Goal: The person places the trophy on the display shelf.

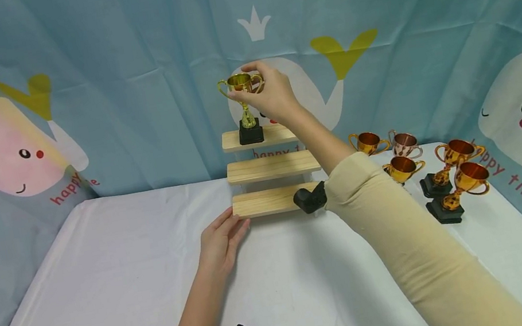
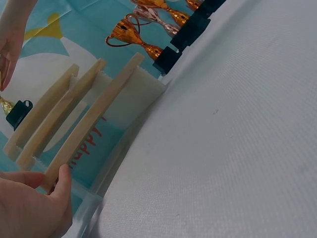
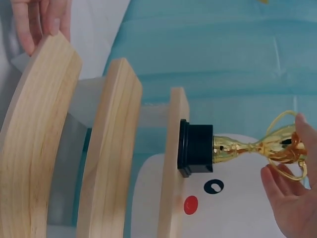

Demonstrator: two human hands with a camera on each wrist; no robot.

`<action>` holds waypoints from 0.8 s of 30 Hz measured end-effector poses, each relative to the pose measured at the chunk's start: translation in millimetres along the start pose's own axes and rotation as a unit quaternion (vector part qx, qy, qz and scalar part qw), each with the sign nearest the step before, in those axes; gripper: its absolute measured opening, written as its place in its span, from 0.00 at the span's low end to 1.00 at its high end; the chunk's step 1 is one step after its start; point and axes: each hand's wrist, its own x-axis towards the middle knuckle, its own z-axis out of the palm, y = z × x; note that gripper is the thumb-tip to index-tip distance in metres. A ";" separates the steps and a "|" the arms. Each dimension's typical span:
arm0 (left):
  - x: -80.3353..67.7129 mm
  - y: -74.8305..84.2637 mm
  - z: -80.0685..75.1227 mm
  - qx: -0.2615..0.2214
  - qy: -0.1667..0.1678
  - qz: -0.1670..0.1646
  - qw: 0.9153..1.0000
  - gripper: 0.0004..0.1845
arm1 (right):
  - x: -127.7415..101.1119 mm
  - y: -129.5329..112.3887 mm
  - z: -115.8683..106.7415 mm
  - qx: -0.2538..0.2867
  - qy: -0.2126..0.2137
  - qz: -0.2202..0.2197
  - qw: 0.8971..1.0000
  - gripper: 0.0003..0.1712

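A gold trophy cup (image 1: 247,113) with a black square base stands upright on the top board of a three-step wooden shelf (image 1: 272,167), left of that board's middle. My right hand (image 1: 271,91) grips the trophy by its cup, thumb in front and fingers behind. In the right wrist view the black base (image 3: 198,148) meets the top board's surface. At the lowest board's left end, my left hand (image 1: 220,243) holds the board's corner. The left wrist view shows its thumb and finger pinching that lowest board (image 2: 94,119).
Right of the shelf stand several more trophies: orange-gold cups (image 1: 470,178) and a rose-toned one (image 1: 404,143), all near the table's right side. A blue curtain (image 1: 148,89) with whale prints hangs behind the white-covered table (image 1: 81,305).
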 end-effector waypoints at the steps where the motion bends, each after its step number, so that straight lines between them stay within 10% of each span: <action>1: -0.2 0.0 -0.2 0.000 0.000 0.000 1.000 0.29 | -0.5 0.0 -1.0 0.000 -0.002 0.000 1.000 0.39; 24: 1.9 -0.4 -1.0 -0.003 -0.001 0.000 1.000 0.29 | -32.1 16.8 -26.8 0.051 0.020 -0.019 0.998 0.40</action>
